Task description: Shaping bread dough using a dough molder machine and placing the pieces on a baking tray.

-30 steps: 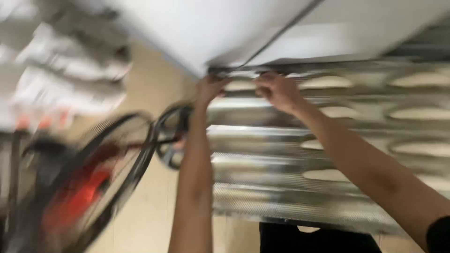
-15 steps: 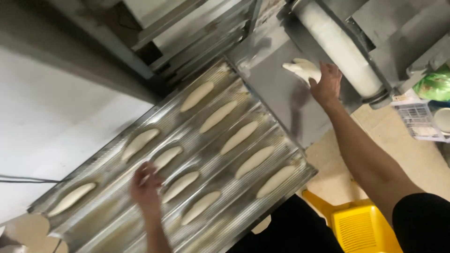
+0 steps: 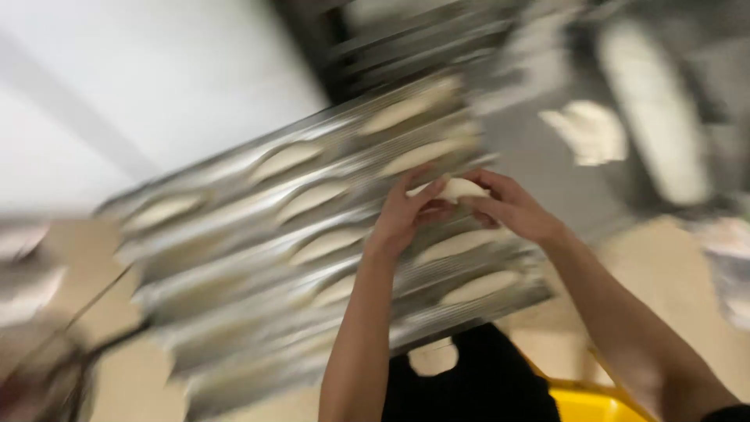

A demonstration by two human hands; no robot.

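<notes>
Pale dough piece [image 3: 459, 188] now off the far belt, brought over the corrugated metal tray [image 3: 234, 312] since half a second ago | left hand [image 3: 402, 212] off the tray, fingers curled onto the dough's left end | right hand [image 3: 512, 207] pinching its right end | loaf held above a tray groove, other loaves [image 3: 328, 244] already laid

no packages, labels, signs or screens can be made out; the view is heavily blurred.
</notes>
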